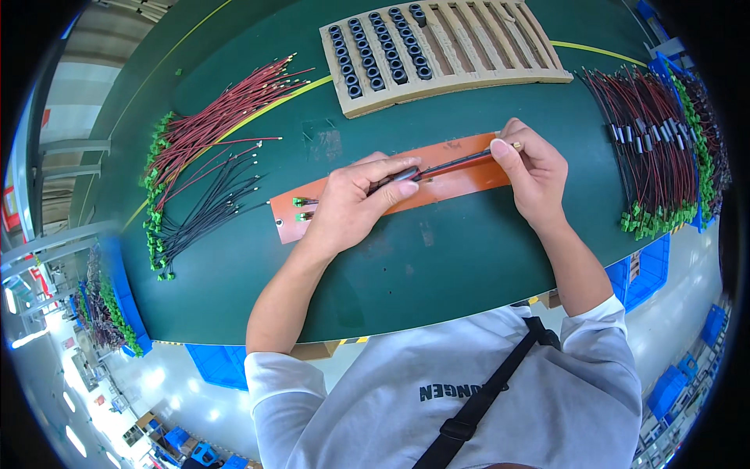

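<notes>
My left hand [349,205] is closed around a pair of wires [455,162] and a dark cylindrical piece [405,175], which looks like a ring core. My right hand [537,176] pinches the metal-tipped ends of the wires between thumb and forefinger. Between the hands the wires run taut above an orange board [469,182] lying on the table. Two green connectors [303,202] show at the board's left end, beside my left wrist. My palm hides where the wires pass through the left hand.
Red wires [226,98] and black wires [211,195] with green connectors lie at the left. A cardboard tray [367,102] with rows of black ring cores [353,90] stands at the back. Finished-looking wire bundles [644,148] lie at the right, beside a blue bin [666,70].
</notes>
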{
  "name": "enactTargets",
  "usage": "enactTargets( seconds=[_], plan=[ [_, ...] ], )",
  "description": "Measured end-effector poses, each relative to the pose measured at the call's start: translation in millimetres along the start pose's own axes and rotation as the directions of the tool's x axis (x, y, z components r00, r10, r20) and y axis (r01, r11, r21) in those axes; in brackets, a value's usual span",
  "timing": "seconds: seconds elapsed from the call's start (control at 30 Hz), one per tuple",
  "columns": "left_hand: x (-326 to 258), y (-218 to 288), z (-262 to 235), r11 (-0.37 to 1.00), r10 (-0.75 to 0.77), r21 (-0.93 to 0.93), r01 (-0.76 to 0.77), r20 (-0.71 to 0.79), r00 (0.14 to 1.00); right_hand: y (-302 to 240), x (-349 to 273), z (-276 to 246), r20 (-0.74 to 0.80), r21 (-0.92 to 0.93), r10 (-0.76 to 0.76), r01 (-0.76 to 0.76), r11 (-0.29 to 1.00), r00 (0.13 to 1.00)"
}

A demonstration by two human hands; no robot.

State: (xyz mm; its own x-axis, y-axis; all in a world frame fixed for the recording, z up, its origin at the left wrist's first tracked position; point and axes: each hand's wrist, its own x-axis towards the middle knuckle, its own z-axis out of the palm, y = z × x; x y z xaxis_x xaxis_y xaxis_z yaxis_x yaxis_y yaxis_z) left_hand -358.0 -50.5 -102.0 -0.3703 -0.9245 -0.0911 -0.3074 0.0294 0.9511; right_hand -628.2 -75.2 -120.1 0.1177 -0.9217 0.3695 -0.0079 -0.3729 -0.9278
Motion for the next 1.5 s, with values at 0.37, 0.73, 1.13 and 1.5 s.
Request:
enactTargets(
  seconds=[0.37, 0.73, 1.13, 1.5],
  plan=[
    [4, 7, -1, 0.998, 0.029, 0.053, -0.032, 0.051, 0.998, -5, 0, -2, -0.022, 0.002, 0.188, -0.188, 0.982, 0.982],
    [5, 6, -2, 0.998, 0.063, 0.025, -0.064, 0.057, 0.996, 2, 5, -5, 0.000, -0.023, 0.264, -0.264, 0.964, 0.964],
    [5, 9, -1, 0.999, -0.020, 0.031, 0.019, 0.040, 0.999, 2, 7, -8, 0.031, -0.031, 0.268, -0.267, 0.963, 0.963],
    [0, 3, 9, 0.979, 0.173, 0.117, -0.168, -0.033, 0.984, -3, 4, -6, 0.016, -0.069, 0.217, -0.216, 0.974, 0.976]
  ],
)
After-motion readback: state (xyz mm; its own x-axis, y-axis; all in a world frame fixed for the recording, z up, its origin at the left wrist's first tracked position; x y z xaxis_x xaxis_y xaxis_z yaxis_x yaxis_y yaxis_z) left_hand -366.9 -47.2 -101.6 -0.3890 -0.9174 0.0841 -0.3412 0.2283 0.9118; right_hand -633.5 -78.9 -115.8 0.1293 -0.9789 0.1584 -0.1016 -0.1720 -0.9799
